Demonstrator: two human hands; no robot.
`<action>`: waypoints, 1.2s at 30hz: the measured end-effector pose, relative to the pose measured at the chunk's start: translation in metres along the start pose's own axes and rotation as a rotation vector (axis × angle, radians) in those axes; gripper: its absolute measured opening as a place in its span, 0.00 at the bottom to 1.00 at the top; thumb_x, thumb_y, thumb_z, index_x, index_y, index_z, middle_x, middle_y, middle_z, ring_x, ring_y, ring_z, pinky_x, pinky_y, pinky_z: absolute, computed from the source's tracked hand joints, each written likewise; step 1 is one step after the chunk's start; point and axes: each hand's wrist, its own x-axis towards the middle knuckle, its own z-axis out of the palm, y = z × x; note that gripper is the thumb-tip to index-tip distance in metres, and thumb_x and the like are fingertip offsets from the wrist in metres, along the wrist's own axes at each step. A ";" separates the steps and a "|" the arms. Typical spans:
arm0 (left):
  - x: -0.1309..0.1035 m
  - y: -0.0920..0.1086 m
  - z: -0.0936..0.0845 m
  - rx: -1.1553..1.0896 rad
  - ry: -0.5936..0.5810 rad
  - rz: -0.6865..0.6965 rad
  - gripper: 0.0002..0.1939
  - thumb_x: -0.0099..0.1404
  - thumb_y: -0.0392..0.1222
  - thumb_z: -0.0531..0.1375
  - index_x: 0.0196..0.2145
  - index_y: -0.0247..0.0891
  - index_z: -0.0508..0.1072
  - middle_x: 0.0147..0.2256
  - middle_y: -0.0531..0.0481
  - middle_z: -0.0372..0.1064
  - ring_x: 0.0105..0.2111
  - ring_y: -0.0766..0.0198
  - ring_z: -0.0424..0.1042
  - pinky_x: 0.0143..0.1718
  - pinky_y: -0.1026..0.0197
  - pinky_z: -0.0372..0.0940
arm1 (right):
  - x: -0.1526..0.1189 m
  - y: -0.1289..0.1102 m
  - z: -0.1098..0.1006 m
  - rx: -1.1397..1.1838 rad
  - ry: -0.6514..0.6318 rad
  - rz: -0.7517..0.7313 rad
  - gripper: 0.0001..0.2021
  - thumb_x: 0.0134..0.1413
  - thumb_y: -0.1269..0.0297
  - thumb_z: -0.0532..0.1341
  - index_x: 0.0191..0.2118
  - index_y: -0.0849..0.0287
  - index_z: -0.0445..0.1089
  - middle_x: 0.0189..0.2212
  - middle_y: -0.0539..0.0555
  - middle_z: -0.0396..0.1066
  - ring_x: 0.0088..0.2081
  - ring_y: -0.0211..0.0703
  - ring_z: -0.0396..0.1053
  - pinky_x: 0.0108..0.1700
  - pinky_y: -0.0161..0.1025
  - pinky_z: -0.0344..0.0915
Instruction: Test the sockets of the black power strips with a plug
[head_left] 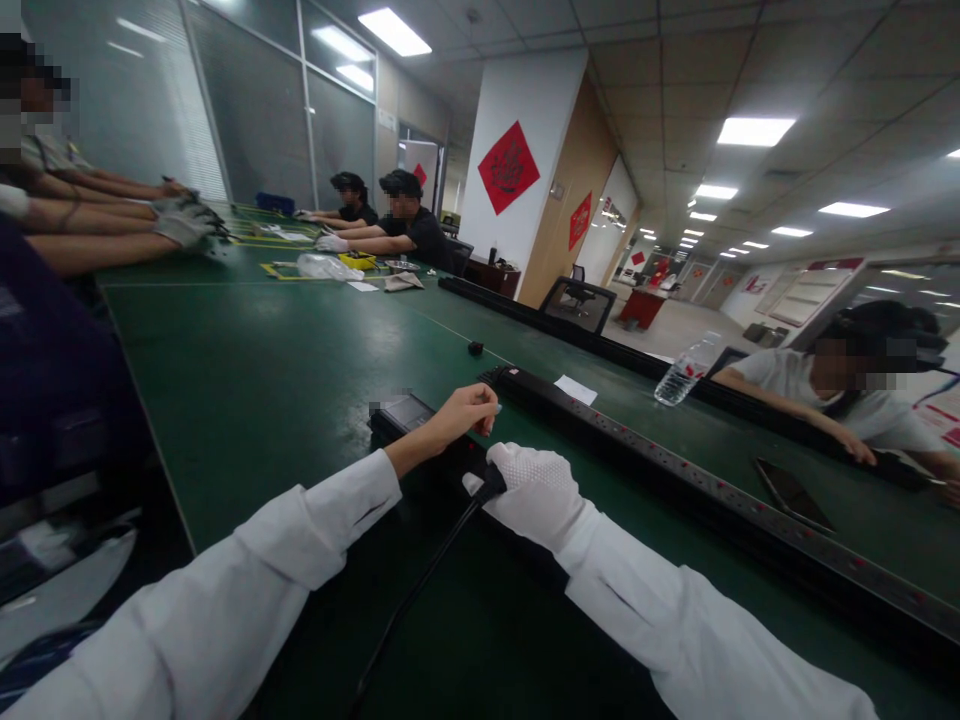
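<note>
Cable connector (493, 484), black, corded, above the green table (247, 380), pinched by the gloved right hand (534, 490); bare left hand (459, 414) nearby, loosely curled, contents indeterminable; grasping judged done, joining to another part not visible.

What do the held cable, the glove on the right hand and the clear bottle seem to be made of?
Cable: probably rubber or soft plastic, black with low sheen, judging by its smooth bend.
Glove: likely knitted white fabric, dull, with a dotted texture across its back.
Bottle: most likely plastic, glossy; it is see-through with bright highlights.
</note>
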 end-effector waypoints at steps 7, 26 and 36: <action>-0.002 0.001 0.000 0.018 -0.019 -0.001 0.07 0.53 0.40 0.56 0.26 0.34 0.61 0.16 0.58 0.61 0.15 0.74 0.61 0.19 0.70 0.58 | 0.000 0.001 0.002 0.029 -0.012 -0.003 0.20 0.54 0.47 0.46 0.29 0.57 0.64 0.24 0.49 0.67 0.24 0.33 0.62 0.24 0.31 0.49; 0.004 -0.016 -0.009 0.421 0.069 0.135 0.06 0.50 0.35 0.55 0.29 0.35 0.68 0.16 0.60 0.51 0.16 0.74 0.53 0.18 0.71 0.50 | -0.001 0.001 0.007 0.015 0.010 0.037 0.17 0.52 0.47 0.48 0.30 0.55 0.63 0.25 0.49 0.68 0.25 0.35 0.63 0.25 0.33 0.48; 0.004 -0.007 -0.019 0.787 0.091 0.259 0.13 0.45 0.28 0.51 0.29 0.35 0.71 0.21 0.57 0.55 0.22 0.71 0.57 0.23 0.68 0.51 | -0.002 0.002 0.009 0.045 0.035 0.022 0.18 0.53 0.47 0.46 0.30 0.55 0.63 0.25 0.48 0.67 0.25 0.35 0.63 0.25 0.32 0.48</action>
